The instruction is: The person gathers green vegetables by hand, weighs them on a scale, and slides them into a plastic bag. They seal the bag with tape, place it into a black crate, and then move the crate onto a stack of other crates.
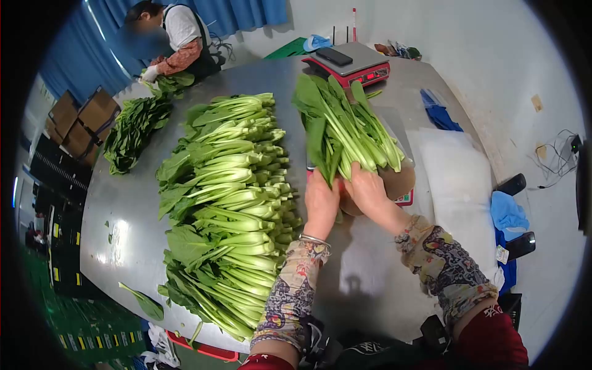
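A bunch of leafy greens [348,132] that look like choy sum lies on a scale [405,198] in front of me, leaves pointing away and cut stem ends towards me. My left hand [322,200] is closed around a stem and leaf at the bunch's lower left. Beside it, my right hand [369,190] has its fingers curled on the stem ends at the bottom of the bunch. The two hands are close together, and some fingertips are hidden. The greens cover most of the scale; a brown rounded surface [399,183] shows beside the right hand.
A long pile of greens [231,203] lies left of my arms on the metal table [364,277]. A second red scale [370,74] carries a black phone [333,57]. Clear plastic bags [459,197] lie at right. A co-worker [185,43] handles greens at the far left.
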A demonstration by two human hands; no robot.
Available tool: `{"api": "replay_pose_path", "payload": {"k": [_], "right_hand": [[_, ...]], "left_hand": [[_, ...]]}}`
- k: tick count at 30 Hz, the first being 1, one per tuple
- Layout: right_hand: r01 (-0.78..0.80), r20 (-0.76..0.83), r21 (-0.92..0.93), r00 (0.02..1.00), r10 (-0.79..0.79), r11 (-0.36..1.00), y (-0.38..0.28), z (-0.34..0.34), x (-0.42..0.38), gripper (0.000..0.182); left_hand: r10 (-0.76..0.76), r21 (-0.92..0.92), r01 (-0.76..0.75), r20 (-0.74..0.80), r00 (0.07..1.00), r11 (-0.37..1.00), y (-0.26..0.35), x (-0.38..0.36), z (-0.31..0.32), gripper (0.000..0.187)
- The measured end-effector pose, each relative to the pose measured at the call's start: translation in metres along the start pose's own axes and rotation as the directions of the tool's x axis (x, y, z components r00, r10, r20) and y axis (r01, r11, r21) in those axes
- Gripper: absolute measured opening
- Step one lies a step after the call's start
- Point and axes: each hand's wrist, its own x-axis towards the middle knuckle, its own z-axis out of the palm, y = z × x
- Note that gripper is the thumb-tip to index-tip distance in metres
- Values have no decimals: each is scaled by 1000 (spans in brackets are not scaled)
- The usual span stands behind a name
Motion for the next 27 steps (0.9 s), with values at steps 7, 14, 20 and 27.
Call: {"api": "replay_pose_path", "payload": {"k": [7, 14, 20, 27], "right_hand": [[-578, 612, 756, 791, -19, 307, 10, -32, 20, 19], [-398, 452, 860, 885, -115, 319, 14, -63, 25, 22], [-591, 579, 760, 805, 134, 270, 39, -53, 37, 44], [-370, 471, 767, 880, -68, 523, 48, -44, 35, 57]], "left_hand": [[-430, -464, 430, 112, 896, 775, -13, 39, 5, 40], [-313, -394, 336, 124, 942, 855, 35, 59, -15, 45], [-218, 141, 208, 58, 974, 968, 97, 85, -65, 42], [-332, -828, 134, -66, 941, 545, 101, 21, -190, 29]]}}
